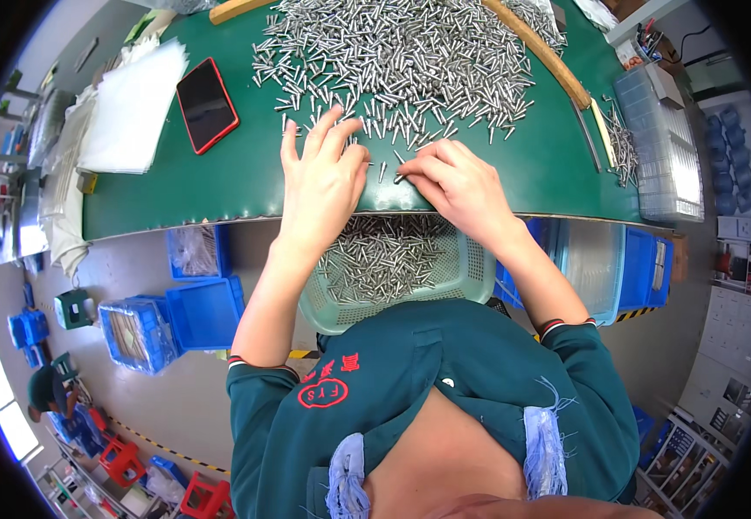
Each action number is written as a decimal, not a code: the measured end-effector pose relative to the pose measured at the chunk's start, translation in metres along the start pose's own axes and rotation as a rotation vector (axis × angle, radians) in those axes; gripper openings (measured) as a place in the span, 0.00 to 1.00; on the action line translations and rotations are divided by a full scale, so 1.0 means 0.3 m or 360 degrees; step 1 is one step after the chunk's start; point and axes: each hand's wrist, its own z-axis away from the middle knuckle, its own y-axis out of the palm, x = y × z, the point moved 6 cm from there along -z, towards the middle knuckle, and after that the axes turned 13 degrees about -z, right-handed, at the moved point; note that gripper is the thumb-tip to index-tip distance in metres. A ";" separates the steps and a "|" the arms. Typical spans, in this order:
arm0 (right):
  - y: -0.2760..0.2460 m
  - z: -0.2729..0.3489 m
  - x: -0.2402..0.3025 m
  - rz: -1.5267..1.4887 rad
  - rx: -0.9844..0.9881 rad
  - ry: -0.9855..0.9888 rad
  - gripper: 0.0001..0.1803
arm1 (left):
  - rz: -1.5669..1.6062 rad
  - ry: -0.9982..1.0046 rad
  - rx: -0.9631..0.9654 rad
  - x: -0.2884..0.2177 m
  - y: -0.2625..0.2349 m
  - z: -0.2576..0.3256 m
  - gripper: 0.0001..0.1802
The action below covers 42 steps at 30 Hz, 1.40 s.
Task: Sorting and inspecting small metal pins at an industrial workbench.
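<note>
A big heap of small silver metal pins [401,60] covers the far part of a green table [220,186]. My left hand [322,177] lies flat near the front edge, fingers spread over a few loose pins. My right hand [453,182] is beside it, fingertips pinched on a single pin [398,177] at the table edge. A pale green perforated basket [471,277] sits on my lap under the edge, partly filled with pins [384,259].
A red-cased phone [207,104] and a stack of white sheets [129,108] lie at the left of the table. A clear plastic tray [665,147] stands at the right. Blue crates [207,311] sit on the floor. Another person [47,389] crouches far left.
</note>
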 end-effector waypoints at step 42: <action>-0.002 0.025 0.036 0.0134 0.0056 0.0033 0.13 | 0.0472 -0.0172 0.0286 -0.087 0.001 0.059 0.09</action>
